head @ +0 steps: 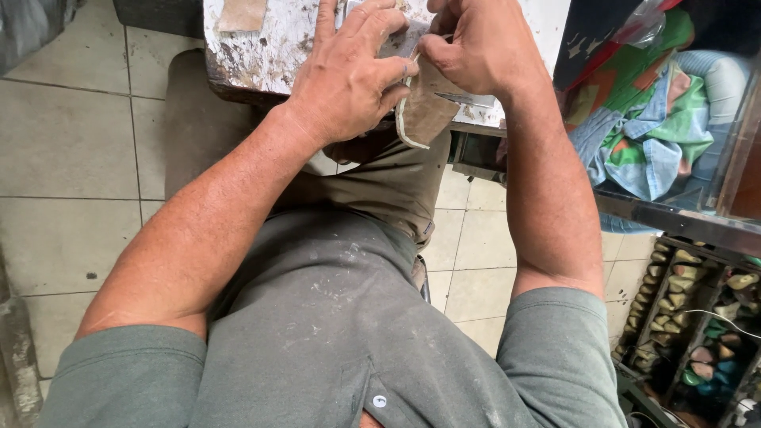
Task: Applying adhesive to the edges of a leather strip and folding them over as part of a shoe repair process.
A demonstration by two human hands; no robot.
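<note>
My left hand (349, 75) presses flat on a tan leather piece (424, 115) that lies over the edge of a worn white work board (254, 47). The leather's lower end hangs off the board with a pale rim. My right hand (476, 47) is closed around a thin metal blade (468, 99), whose tip shows just below the hand, against the leather. Fingertips of both hands meet near the top of the leather.
A pile of coloured cloth (650, 135) lies in a box at the right. Below it a rack holds several shoe lasts (697, 333). Tiled floor (71, 143) spreads at the left, and a dark mat lies under the board. My lap fills the lower middle.
</note>
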